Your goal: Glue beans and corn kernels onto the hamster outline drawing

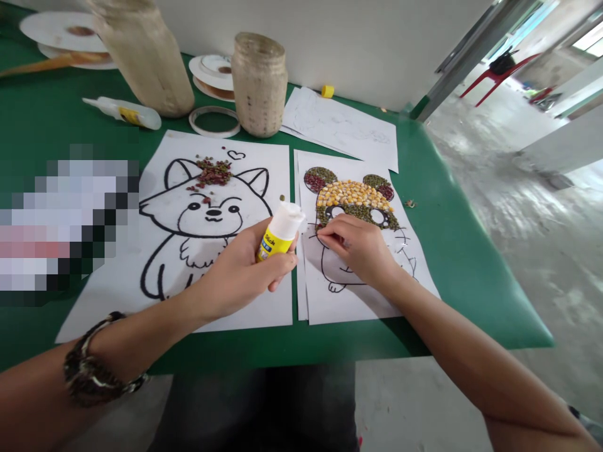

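My left hand (245,267) is closed around a yellow and white glue bottle (279,233), held tilted over the gap between two drawings. My right hand (360,248) rests on the right sheet (362,301), fingers pinched together at the face of a bear outline. That bear's head is covered with yellow corn kernels (353,193), green beans and red beans. The left sheet (226,307) shows a cat outline with a small pile of red beans (214,171) on its forehead.
A green table (452,251) carries two clouded jars (259,85), a second glue bottle (123,113), tape rolls (214,121), spare sheets (343,125) and a yellow cap (327,91). The table's right edge drops to a concrete floor. A blurred patch lies at left.
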Available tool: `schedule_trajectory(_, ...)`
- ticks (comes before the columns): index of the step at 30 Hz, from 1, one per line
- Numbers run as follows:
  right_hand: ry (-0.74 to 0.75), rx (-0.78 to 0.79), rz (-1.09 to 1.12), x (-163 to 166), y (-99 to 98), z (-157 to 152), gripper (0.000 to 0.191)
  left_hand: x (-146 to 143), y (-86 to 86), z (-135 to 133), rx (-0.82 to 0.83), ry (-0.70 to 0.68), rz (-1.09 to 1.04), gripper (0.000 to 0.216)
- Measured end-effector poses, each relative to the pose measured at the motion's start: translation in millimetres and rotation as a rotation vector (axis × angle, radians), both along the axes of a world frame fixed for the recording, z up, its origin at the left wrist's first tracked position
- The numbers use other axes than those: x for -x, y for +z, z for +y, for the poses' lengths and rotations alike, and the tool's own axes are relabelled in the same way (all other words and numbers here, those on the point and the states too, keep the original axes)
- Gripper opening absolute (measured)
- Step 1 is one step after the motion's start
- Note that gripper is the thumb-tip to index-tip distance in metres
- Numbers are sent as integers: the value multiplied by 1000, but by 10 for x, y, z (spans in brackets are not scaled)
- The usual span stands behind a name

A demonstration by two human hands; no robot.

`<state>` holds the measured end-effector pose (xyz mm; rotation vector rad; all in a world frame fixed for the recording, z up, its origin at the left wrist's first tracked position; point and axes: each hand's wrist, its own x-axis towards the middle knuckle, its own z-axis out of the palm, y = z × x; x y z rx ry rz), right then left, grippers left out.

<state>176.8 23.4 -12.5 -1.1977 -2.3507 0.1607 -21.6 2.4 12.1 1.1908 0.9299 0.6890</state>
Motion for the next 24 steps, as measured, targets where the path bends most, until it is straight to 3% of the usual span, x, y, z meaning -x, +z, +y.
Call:
schedule_trajectory(7, 66, -45, -43, -68, 15, -47, 17, 12, -21, 8, 15, -6, -19, 8)
schedule_trajectory(14, 7, 47, -188, -65, 52, -114, 26, 9, -9, 19, 7, -14, -10, 10)
schedule_trajectory(24, -37, 42, -24, -21, 53, -71, 15, 13, -5, 6, 10, -17, 13, 10)
